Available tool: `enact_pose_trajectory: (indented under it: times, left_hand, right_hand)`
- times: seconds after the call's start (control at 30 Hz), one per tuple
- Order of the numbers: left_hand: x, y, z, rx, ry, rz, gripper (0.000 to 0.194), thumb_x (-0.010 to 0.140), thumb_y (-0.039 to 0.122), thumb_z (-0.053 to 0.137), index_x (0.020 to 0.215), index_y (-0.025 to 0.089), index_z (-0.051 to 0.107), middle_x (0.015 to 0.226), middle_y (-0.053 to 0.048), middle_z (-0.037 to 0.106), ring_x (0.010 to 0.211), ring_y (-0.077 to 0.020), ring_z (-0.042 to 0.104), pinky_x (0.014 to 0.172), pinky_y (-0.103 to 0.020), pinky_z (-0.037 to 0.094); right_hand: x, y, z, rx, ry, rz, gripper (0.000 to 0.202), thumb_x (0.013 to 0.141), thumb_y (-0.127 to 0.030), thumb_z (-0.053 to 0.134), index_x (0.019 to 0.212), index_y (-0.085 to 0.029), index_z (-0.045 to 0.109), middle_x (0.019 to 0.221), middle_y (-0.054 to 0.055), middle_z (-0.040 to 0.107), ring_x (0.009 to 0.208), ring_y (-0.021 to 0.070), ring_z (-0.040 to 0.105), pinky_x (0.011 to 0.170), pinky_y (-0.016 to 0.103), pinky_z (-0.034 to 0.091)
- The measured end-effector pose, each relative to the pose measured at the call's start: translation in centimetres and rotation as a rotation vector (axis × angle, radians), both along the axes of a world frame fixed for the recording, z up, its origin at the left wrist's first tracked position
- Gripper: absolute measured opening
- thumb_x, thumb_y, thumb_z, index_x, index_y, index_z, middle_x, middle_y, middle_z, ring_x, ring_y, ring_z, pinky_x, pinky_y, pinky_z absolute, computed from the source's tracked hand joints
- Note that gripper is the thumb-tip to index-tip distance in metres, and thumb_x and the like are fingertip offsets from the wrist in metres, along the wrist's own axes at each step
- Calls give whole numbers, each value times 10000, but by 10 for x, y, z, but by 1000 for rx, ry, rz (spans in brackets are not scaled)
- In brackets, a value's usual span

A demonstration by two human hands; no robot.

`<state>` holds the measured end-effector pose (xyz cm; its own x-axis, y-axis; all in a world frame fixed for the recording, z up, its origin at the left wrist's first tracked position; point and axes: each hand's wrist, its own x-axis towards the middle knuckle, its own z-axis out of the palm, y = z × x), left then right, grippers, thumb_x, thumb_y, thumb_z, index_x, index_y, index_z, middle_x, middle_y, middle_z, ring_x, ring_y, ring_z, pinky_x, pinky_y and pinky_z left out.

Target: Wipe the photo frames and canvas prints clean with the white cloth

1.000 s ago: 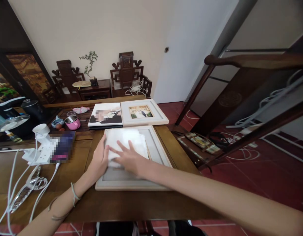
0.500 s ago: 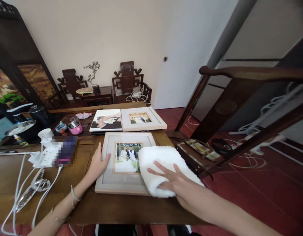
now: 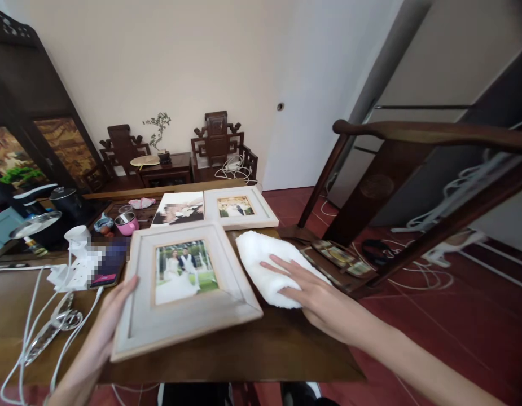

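The left hand is pinching one framed photo by its left edge, holding it tilted above the table; the right hand is lying on one white cloth, fingers spread, whether gripping I cannot tell. Beyond, one photo panel and a second framed photo are lying side by side

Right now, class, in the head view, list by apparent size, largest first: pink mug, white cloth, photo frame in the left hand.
1. Held photo frame
2. White cloth, partly covered by the right hand
3. Pink mug, clearly smallest here, though farther back
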<state>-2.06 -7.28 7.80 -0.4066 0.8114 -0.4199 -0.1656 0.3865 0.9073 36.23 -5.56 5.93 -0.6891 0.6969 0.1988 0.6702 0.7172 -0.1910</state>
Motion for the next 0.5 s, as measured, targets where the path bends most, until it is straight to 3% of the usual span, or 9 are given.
enact_pose_trajectory:
  times: [0.1,0.2,0.27,0.37,0.43,0.5]
  left_hand:
    - [-23,7,18,11,38,116,194,909,194,534,1070,131,623,582,-9,715,493,-210,694,517,-304,601]
    - [-31,23,30,132,20,120,257,958,160,421,1140,129,600,582,9,718,543,-196,715,609,-308,624]
    - [-25,37,36,204,-1,145,269,966,164,422,1173,109,586,568,19,711,592,-190,728,657,-288,624]
    - [-6,63,43,191,-119,31,304,977,198,423,1198,55,576,641,-15,738,652,-190,739,694,-287,620]
    - [9,85,44,189,-155,36,317,978,219,419,1179,52,597,700,-55,752,645,-196,739,661,-279,621]
    - [24,112,44,221,-199,-33,307,943,248,499,1167,76,620,792,-88,764,688,-218,745,666,-284,621]
  right_hand:
    - [-4,-6,3,-101,31,79,530,701,94,411,1054,-182,695,1519,91,346,1438,255,110,1151,565,130]
    - [-13,-1,13,-419,217,147,220,894,-212,527,973,-212,732,1343,88,579,1330,276,414,1126,531,233]
    - [-16,16,22,-541,499,1,353,929,-432,487,868,-193,739,1141,90,702,1152,275,594,1063,492,362]
    - [-18,58,35,-594,918,-385,457,894,-559,483,960,-155,685,1092,141,701,1053,275,639,925,439,500]
    - [-24,86,43,-667,955,-436,511,908,-587,419,1103,-159,619,1144,163,672,968,268,668,776,422,574]
    - [-32,110,48,-734,951,-441,530,918,-597,376,1126,-164,599,1094,160,684,848,249,688,651,393,599]
